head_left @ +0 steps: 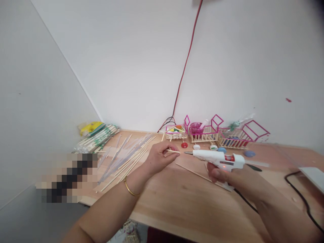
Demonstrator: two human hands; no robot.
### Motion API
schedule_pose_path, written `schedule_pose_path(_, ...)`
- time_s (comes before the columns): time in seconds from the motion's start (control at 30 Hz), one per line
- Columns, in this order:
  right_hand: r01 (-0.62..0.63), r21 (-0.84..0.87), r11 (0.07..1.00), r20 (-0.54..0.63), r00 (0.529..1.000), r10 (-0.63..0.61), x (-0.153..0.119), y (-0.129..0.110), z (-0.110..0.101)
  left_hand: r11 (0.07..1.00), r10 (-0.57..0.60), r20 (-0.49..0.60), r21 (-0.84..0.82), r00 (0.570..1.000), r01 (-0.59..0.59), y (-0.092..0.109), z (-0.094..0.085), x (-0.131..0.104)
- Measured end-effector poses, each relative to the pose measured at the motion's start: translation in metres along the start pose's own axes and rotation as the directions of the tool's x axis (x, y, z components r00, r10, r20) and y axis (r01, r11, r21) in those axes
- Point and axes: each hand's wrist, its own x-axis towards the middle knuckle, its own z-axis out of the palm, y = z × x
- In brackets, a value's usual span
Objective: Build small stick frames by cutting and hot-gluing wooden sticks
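Between its fingertips my left hand [160,158] pinches a short wooden stick piece [174,151], with the end poking out to the right. My right hand [227,175] is wrapped round the handle of a white glue gun [219,159], which has a small orange light lit on its side. The gun's metal nozzle points left, a short gap from the stick piece. Below the gun a long thin stick [199,175] lies slantwise on the wooden table [177,209].
Pink-edged stick carts [204,134] stand along the wall with round coloured lids before them. Loose sticks [134,158] and clear glue sticks lie at left, beside packaged sticks [101,137]. A black cable [301,192] curves at right.
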Motion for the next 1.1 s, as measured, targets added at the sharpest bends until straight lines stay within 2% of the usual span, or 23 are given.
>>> schedule_pose_path(0.17,-0.089,-0.002,0.996,-0.01,0.996,0.089,-0.0002,-0.0058,0.0015,1.0,0.016,0.016,0.012,1.0,-0.017,0.0022,-0.0002,-0.0006)
schedule_pose_path(0.4,-0.107,-0.069,0.992,-0.053,0.993,0.103,0.0004,-0.0093,0.0028,0.999,0.024,0.03,0.034,0.999,-0.025,0.0068,0.0011,-0.0003)
schedule_pose_path(0.6,-0.171,-0.11,0.979,-0.07,0.984,0.164,0.0005,-0.0111,0.0036,0.998,0.044,0.03,0.049,0.999,-0.045,0.0055,0.002,0.0001)
schedule_pose_path(0.93,-0.151,-0.125,0.981,-0.064,0.988,0.144,0.0008,-0.0051,0.0034,0.99,0.097,0.041,0.099,0.994,-0.1,0.0053,0.0017,0.0005)
schedule_pose_path(1.1,-0.177,-0.088,0.98,-0.104,0.98,0.167,0.0018,-0.0039,0.0038,0.981,0.142,0.05,0.128,0.989,-0.148,0.0055,0.0009,0.0014)
